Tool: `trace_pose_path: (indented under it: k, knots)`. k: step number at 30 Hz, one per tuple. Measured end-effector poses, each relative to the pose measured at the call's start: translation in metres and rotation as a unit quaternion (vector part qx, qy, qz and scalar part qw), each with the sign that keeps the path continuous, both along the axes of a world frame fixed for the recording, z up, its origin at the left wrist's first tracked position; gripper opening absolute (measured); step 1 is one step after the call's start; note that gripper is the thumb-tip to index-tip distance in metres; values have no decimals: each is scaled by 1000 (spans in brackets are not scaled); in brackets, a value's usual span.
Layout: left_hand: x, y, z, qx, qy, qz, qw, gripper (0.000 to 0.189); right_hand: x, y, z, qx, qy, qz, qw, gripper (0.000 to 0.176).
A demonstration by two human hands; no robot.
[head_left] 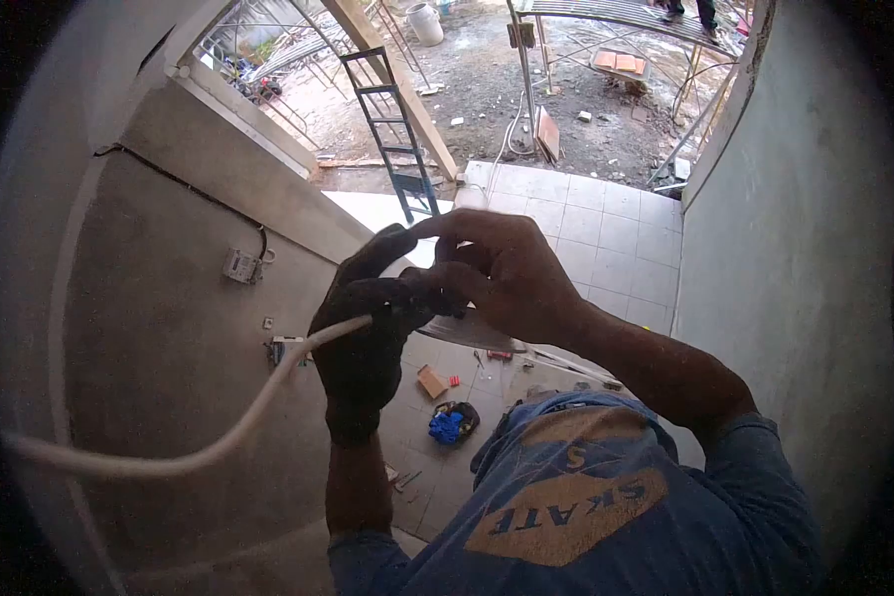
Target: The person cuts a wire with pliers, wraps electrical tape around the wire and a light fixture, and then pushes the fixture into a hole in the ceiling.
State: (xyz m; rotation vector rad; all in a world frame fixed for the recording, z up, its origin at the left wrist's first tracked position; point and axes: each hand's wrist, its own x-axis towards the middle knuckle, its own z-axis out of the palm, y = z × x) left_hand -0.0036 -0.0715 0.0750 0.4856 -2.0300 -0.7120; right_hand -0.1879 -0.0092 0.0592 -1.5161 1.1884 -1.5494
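My left hand (360,333), in a dark glove, is closed around the end part of a pale cable (243,422) that curves in from the left edge. Bare, my right hand (502,273) meets the gloved fingers, its thumb and forefinger bent together at the dark fingertips. Whatever small thing lies between the two hands is too dark and hidden to make out. Just below the hands shows part of a grey, curved surface (477,330).
A dark ladder (395,134) leans beyond the hands near a wooden post (407,89). Far below on the tiled floor (606,233) lie a cardboard box (431,381) and a blue bag (447,425). An electrical box (239,265) is on the left wall. A person's legs (705,15) stand on scaffolding.
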Motion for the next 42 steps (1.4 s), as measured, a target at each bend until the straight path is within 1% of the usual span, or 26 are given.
trace_pose_path:
  k: [1,3,4,5,7,9,11,13,14,15,16,19,20,22,23,25,26,27,28,32,35,37,38,40,41,42]
  knots:
    - [3,0,2,1,1,1,1000,19,-1,2,-2,1,1,1,1000,32]
    - [14,1,7,217,-1,-46,975,22,-2,6,-4,7,16,19,1000,31]
    - [18,-3,5,194,4,-45,980,27,-1,7,-6,6,16,21,1000,31]
    - [17,-2,7,194,5,-43,980,27,0,8,-9,-32,8,22,999,23]
    - [15,1,13,123,-123,17,985,30,0,10,-9,-69,-1,23,997,16]
    - [16,-3,4,144,-93,4,985,27,-3,13,-2,-49,53,7,997,16]
    - [14,-3,8,163,-64,-11,984,27,0,12,-4,-67,54,-1,996,17]
    - [10,6,21,259,-102,2,960,46,-3,11,-4,-84,57,-12,995,17]
    - [12,5,18,258,-103,0,961,46,-7,10,-2,-53,51,3,997,20]
    - [16,3,12,246,-127,-22,961,56,-9,9,-1,-23,46,18,999,23]
    - [20,3,9,234,-151,-42,960,65,-9,10,0,-22,45,19,999,23]
    - [22,-1,13,199,-192,-33,960,72,-4,7,-2,-10,49,42,998,22]
    - [24,1,18,198,-192,-33,961,72,-3,5,-6,-35,69,36,996,21]
    - [31,6,28,318,-150,-49,935,64,-1,4,-8,-60,89,26,994,20]
    - [33,8,31,318,-150,-49,935,64,2,5,-8,-67,82,16,994,20]
    - [35,9,34,448,-87,-12,890,59,10,4,-8,-76,73,7,994,21]
    - [35,13,31,449,-89,-10,889,59,14,5,-8,-98,86,-16,991,20]
    - [33,18,26,425,-38,-15,904,58,17,5,-9,-119,100,-39,987,19]
    - [30,23,21,398,14,-22,917,57,17,-2,-21,-137,65,-31,988,19]
    - [24,34,18,378,46,-29,924,55,14,-1,-28,-127,36,-14,991,17]
    - [20,34,6,324,30,23,945,48,17,3,-30,-144,35,12,989,19]
    - [20,29,-6,330,45,78,940,39,17,14,-20,-125,101,49,986,38]
    - [19,30,-11,331,47,80,939,39,18,20,-17,-124,102,51,986,38]
    - [16,33,-19,279,69,129,949,34,18,29,-12,-82,183,35,979,58]
    - [12,37,-22,280,71,131,948,34,20,30,-12,-81,185,38,979,58]
    - [7,43,-26,254,72,133,955,29,23,29,-12,-90,179,13,980,65]
